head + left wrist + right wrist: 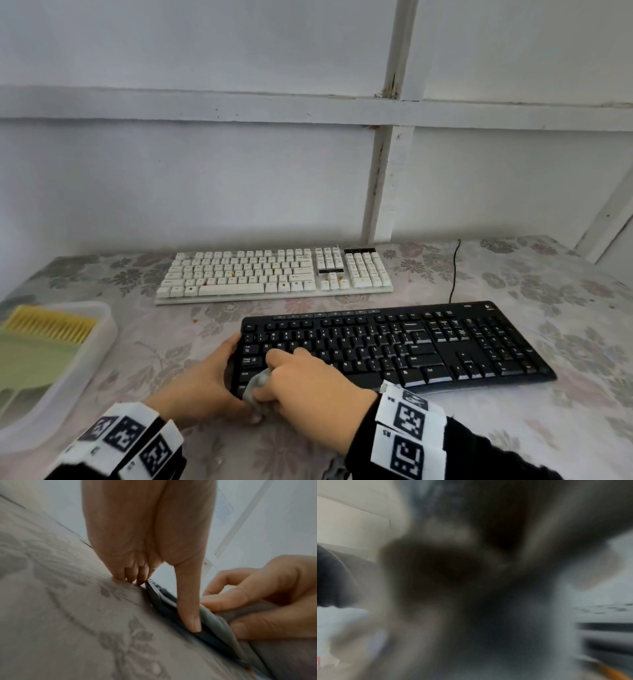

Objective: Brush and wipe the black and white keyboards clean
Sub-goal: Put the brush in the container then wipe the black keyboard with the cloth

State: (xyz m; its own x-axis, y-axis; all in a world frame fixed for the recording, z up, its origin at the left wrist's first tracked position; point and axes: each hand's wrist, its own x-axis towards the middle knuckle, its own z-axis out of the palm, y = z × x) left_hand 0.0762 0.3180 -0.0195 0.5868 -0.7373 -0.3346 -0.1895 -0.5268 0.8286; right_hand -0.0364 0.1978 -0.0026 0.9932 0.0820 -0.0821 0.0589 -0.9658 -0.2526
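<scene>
A black keyboard (411, 346) lies on the floral tablecloth, with a stained white keyboard (274, 274) behind it near the wall. My left hand (212, 373) holds the black keyboard's left end. In the left wrist view its thumb (188, 601) lies along the keyboard's edge (164, 601) and the curled fingers touch the table by the far corner. My right hand (308, 380) grips a bunched grey cloth (257, 385) on the keys at the front left corner. The cloth (214, 622) and right hand (274, 595) also show in the left wrist view. The right wrist view is blurred.
A clear plastic tray (99, 339) at the left holds a yellow-bristled brush (48, 325) with a green body. A black cable (455, 270) runs from the black keyboard toward the wall. Bare tablecloth (513, 428) lies at the front right.
</scene>
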